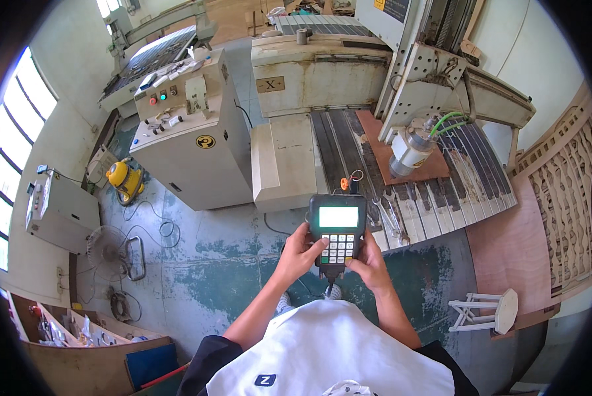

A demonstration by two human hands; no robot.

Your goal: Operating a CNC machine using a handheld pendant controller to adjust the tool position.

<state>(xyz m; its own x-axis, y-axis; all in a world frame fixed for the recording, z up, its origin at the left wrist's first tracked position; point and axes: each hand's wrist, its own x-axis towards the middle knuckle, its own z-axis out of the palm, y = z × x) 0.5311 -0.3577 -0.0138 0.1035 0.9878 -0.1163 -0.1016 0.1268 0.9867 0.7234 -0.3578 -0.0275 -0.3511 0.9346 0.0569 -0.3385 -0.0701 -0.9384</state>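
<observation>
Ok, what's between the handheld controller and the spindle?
From the handheld controller to the spindle, the head view shows metal wrenches on the slatted bed, then the reddish-brown board's edge.

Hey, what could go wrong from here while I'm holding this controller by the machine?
Your left hand and right hand hold the controller with both thumbs at its keys, so an accidental press is possible. Loose wrenches lie on the bed near the spindle; it could strike them if it moved that way. The controller's cable hangs near your shoes, so a step might snag it.
</observation>
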